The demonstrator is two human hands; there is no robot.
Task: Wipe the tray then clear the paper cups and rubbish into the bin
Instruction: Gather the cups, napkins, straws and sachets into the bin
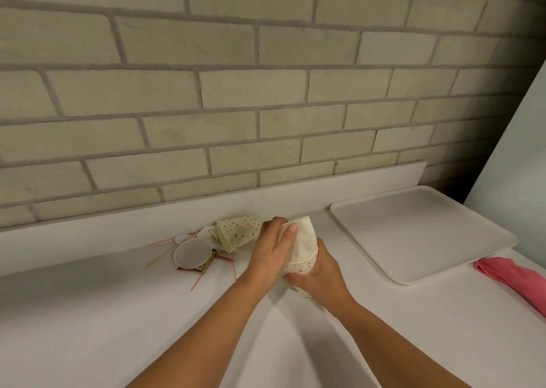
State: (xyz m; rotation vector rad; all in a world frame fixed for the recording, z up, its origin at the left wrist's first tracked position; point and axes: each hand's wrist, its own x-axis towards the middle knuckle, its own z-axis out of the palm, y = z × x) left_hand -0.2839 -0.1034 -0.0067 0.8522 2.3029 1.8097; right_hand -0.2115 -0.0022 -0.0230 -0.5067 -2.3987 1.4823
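As the head view looks down on the white counter point(118, 314), a dotted paper cup point(301, 266) is gripped by the right hand point(325, 281), whose fingers are wrapped round the cup's lower side. The cup is held mouth up and tipped slightly toward the brick wall point(236, 92); whether its base touches the counter cannot be told. A white napkin point(305, 238) is seen standing out of the cup's mouth, and its upper end is pinched by the left hand point(270, 251), thumb on the near face, the other fingers curled over the top.

Just left of that hand, a second cup point(239, 232) is lying on its side, mouth turned to the front left, with crumpled white paper point(206, 232) tucked against it. A round lid point(192, 253) is found just in front of it, laid partly over a brown sachet point(205, 265). Thin pink straws point(226, 259) are scattered round the pile, and a wooden stirrer point(161, 259) is angled out to the left.

Over on the right, well apart from the rubbish, the white tray point(419, 234) is set flat on the counter near the wall. A pink cloth point(508, 280) is bunched just beside the tray's near right corner, running off the picture's edge.
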